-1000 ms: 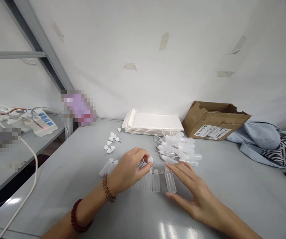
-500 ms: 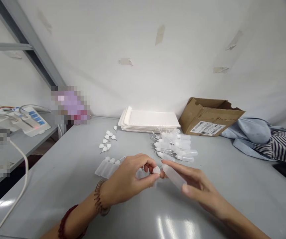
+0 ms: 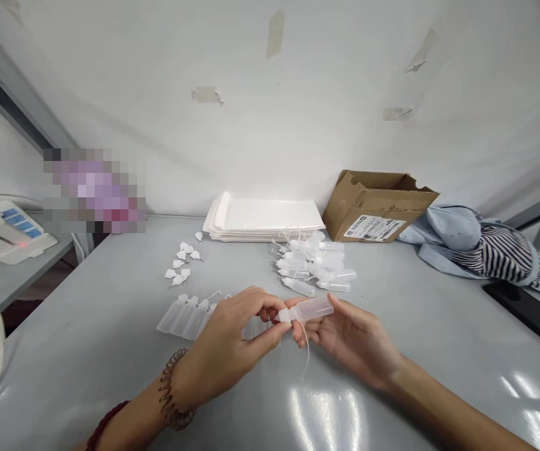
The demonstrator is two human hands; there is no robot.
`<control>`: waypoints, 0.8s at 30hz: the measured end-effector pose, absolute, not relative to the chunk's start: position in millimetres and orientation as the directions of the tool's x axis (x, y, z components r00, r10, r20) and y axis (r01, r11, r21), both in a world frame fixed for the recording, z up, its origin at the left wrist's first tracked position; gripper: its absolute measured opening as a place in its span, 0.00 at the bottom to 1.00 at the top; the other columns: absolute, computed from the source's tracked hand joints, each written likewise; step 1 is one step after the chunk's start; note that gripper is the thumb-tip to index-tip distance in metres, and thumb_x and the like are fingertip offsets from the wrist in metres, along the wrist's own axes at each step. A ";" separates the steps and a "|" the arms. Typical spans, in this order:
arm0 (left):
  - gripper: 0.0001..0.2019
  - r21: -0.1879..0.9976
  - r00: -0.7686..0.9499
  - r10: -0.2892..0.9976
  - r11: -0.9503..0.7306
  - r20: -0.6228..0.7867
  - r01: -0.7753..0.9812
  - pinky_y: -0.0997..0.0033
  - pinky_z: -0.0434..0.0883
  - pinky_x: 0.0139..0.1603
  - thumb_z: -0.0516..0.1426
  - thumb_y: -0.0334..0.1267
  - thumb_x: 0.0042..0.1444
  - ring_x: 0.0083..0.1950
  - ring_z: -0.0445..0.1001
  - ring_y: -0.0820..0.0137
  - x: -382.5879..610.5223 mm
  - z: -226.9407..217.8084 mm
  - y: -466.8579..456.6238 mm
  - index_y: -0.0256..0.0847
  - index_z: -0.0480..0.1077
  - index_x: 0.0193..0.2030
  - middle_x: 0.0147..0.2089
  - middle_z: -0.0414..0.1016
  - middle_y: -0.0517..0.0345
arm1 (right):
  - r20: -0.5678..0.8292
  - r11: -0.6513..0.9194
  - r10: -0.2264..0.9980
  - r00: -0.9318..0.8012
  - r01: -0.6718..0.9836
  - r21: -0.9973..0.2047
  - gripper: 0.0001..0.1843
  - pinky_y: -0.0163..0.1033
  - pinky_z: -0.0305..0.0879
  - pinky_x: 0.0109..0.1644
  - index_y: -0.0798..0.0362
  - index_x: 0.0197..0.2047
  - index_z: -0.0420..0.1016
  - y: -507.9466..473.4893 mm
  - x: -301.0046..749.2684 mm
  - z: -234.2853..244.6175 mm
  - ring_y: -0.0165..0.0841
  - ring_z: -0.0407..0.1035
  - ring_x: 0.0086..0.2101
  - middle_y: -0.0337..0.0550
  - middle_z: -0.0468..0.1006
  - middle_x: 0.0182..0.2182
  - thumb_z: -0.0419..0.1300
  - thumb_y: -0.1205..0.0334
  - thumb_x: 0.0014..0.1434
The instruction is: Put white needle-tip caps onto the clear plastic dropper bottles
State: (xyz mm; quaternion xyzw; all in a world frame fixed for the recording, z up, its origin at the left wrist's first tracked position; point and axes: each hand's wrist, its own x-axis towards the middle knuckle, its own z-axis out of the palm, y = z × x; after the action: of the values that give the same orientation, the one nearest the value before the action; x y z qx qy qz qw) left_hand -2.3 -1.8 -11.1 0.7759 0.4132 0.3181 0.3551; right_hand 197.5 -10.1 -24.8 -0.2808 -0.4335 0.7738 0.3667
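My right hand (image 3: 349,335) grips a small translucent plastic bottle (image 3: 314,308), held level just above the grey table (image 3: 110,351). My left hand (image 3: 232,341) pinches a small white cap (image 3: 283,315) against the bottle's mouth. A thin white strand hangs down from the cap. Behind my left hand lies a row of empty uncapped bottles (image 3: 183,316). Farther back sits a pile of capped bottles (image 3: 314,263). Several loose white pointed caps (image 3: 181,262) are scattered at the left.
A stack of white flat sheets (image 3: 265,220) lies against the wall. An open cardboard box (image 3: 378,205) stands to its right, and folded clothes (image 3: 481,250) beyond it. A power strip (image 3: 4,230) with cables rests on a side table at the left.
My right hand picked a bottle off the table and lifted it. My left hand brought the cap to the bottle's mouth. The view shifted right.
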 end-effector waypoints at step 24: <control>0.12 0.561 0.586 0.615 -0.770 0.527 0.303 0.69 0.70 0.42 0.51 0.21 0.59 0.41 0.69 0.69 -9.1 -26.4 1.9 0.38 0.66 0.45 0.40 0.74 0.52 | -0.277 -0.276 0.807 -0.522 0.080 -0.958 0.28 0.34 0.54 0.26 0.51 0.18 0.55 -12.3 191.4 -31.3 0.24 0.50 0.14 0.31 0.59 0.08 0.42 0.45 0.65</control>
State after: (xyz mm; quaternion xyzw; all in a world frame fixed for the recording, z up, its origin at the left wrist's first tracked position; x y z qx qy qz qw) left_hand -9.1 1.9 -26.4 0.8652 0.2654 0.3695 0.2110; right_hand 191.4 -12.3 -31.3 -0.4107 -0.5400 0.6851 0.2650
